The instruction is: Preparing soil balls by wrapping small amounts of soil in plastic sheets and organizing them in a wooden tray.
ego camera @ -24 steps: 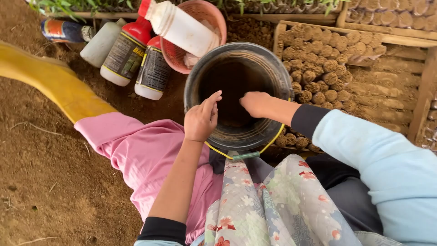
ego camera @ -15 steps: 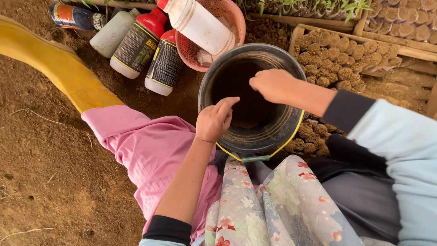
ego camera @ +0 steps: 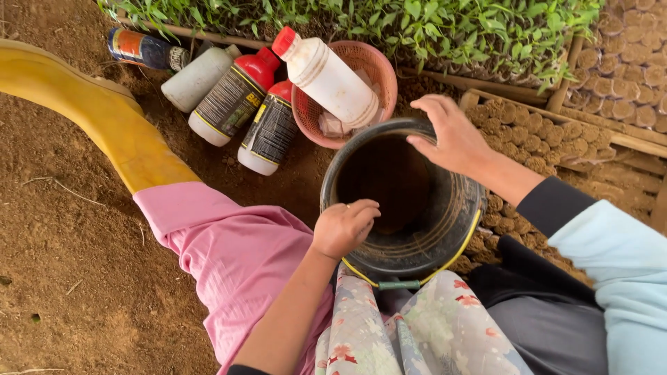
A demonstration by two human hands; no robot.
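Head view: a black bucket (ego camera: 410,208) with a yellow rim band stands on the soil between the person's knees. The left hand (ego camera: 344,228), loosely curled and holding nothing visible, rests on its near rim. The right hand (ego camera: 451,135) hovers, fingers spread, over the far rim, beside a pink basket (ego camera: 375,66) holding a white bottle (ego camera: 326,73).

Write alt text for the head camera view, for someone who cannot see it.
Seen from above, a person's left hand rests on the near rim of a black bucket while the right hand hovers over its far rim. Beside it on bare soil lie several bottles and a pink basket holding a white bottle, with green seedlings behind.
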